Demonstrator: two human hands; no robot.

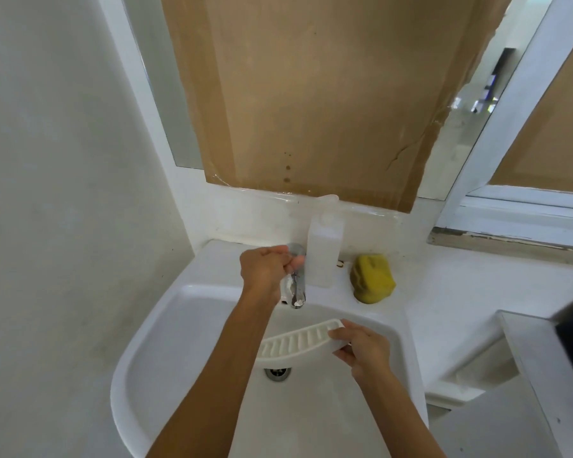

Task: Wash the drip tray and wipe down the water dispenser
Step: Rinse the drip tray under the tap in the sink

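The drip tray [300, 340] is held above the sink [153, 328] drain, pinched at one end by the right hand [361, 350]. The tap [295, 282] handle is gripped by the left hand [265, 271]. The tray could be knocked loose if water is turned on hard.

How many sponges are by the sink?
1. The yellow sponge sits on the sink ledge, right of the white bottle and the tap. No others show.
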